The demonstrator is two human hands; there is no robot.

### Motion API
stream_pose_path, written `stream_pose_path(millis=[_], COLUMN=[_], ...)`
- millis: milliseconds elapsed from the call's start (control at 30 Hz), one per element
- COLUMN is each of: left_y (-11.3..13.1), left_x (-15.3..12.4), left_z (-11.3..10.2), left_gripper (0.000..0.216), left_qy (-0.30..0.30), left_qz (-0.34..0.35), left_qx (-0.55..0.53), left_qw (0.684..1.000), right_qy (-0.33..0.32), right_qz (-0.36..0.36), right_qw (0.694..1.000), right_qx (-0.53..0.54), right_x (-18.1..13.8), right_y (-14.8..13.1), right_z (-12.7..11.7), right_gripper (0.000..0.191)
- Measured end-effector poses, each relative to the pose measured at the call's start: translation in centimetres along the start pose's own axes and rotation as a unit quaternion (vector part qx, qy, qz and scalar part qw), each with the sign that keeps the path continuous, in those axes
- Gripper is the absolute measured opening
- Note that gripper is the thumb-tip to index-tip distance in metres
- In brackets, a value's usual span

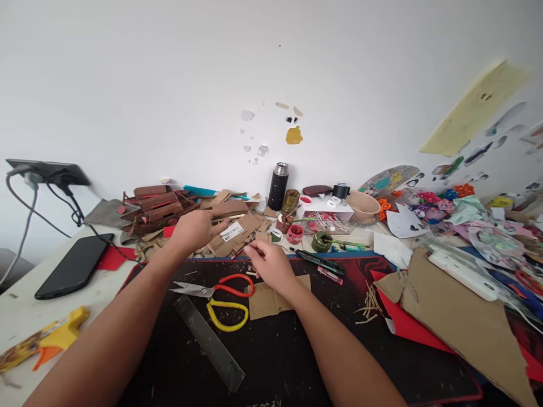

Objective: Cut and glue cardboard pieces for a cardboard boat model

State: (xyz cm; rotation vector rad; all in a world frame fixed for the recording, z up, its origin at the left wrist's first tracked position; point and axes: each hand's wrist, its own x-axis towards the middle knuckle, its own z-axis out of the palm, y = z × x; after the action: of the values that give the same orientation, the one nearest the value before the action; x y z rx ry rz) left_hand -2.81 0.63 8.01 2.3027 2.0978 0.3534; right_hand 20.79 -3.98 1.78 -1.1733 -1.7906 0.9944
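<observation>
My left hand (197, 230) reaches over a heap of cardboard scraps (250, 225), with its visible fingers stretched out and apart. A brown cardboard piece with a white label (231, 231) lies beside its fingertips. My right hand (271, 263) is closed in a pinch at the near edge of the heap; what its fingertips hold is too small to make out. Under the right wrist a flat cardboard piece (265, 302) rests on the black mat (280, 356). Scissors with red and yellow handles (212, 294) and a clear ruler (210, 342) lie between my forearms.
At left are a phone (76, 265) and a yellow glue gun (61, 336). Behind stand a black flask (278, 187), paint jars (321, 242) and a brown cardboard model (156, 206). A utility knife (320, 262), twine pieces (370, 304) and a large cardboard sheet (462, 322) lie right.
</observation>
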Motion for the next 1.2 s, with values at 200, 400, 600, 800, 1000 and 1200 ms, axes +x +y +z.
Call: stream_pose_path(millis=[200,400,600,800,1000,1200], left_y=[-0.2,-0.4,-0.7,-0.1,1.5,2.1], left_x=[0.2,0.3,0.2,-0.2,-0.7,-1.0], left_z=[0.6,0.7,-0.1,-0.4,0.0,-0.1], left_gripper=[0.058,0.059,0.059,0.053,0.047,0.041], left_qy=[0.000,0.004,0.007,0.005,-0.014,-0.015], left_qz=[-0.014,-0.023,-0.016,-0.002,0.050,0.086], left_qx=[0.002,-0.006,-0.025,-0.044,-0.062,-0.094], left_qw=[1.000,1.000,1.000,0.999,0.997,0.992], right_qy=[-0.076,-0.164,-0.220,-0.237,-0.239,-0.236], right_qz=[-0.073,-0.121,-0.148,-0.122,-0.088,-0.082], right_qw=[0.988,0.966,0.907,0.873,0.858,0.862], right_qx=[-0.111,-0.160,-0.328,-0.408,-0.447,-0.440], right_x=[-1.1,-2.0,-3.2,-4.4,-4.9,-4.6], right_y=[-1.6,-2.4,-3.6,-5.4,-6.0,-5.7], right_z=[1.1,2.2,3.4,3.9,4.2,4.6], right_gripper=[0.023,0.027,0.048,0.040,0.040,0.039])
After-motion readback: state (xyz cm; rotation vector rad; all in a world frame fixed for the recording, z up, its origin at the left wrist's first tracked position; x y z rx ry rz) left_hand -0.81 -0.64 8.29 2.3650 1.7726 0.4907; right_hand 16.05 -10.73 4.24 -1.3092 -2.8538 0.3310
